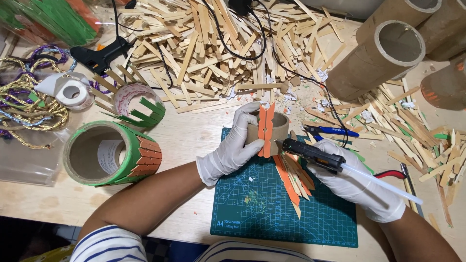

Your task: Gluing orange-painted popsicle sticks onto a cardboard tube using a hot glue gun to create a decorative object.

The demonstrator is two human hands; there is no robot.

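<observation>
A short cardboard tube (276, 127) is held at the top edge of the green cutting mat (272, 208). The left hand (233, 145), in a white glove, is wrapped around the tube with its fingers curled shut on it, probably so it is kept from rolling. Two orange sticks (265, 128) are stuck upright on the side of the tube that faces up.

A black glue gun (310, 153) is gripped in the gloved right hand (357, 184), fingers closed tight around it. Its tip is pointed at the tube, just beside the orange sticks. More orange and plain sticks (291, 177) are laid on the mat just below the tube, near enough to be grabbed. A big pile of plain wooden sticks (218, 53) is spread above the mat.
</observation>
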